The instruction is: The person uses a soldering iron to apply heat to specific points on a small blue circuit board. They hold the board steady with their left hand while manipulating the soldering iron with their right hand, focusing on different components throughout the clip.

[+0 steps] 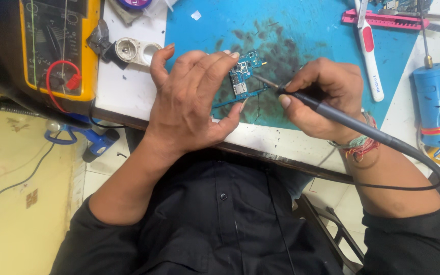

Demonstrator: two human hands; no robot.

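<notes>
A small blue circuit board (245,76) lies on a blue work mat (306,35) stained with dark spots. My left hand (192,99) rests over the board's left side, with fingertips pressing on it and the thumb at its lower edge. My right hand (322,97) grips a dark soldering iron (327,111) like a pen. The iron's metal tip touches the board's right side. Its thick grey cable (418,158) curves off past my right wrist, which wears coloured thread bands.
A yellow multimeter (59,46) with red and black leads sits at the upper left. A white and red tool (368,48) and a pink strip (388,20) lie on the mat's upper right. A blue cylinder (434,102) stands at the right edge.
</notes>
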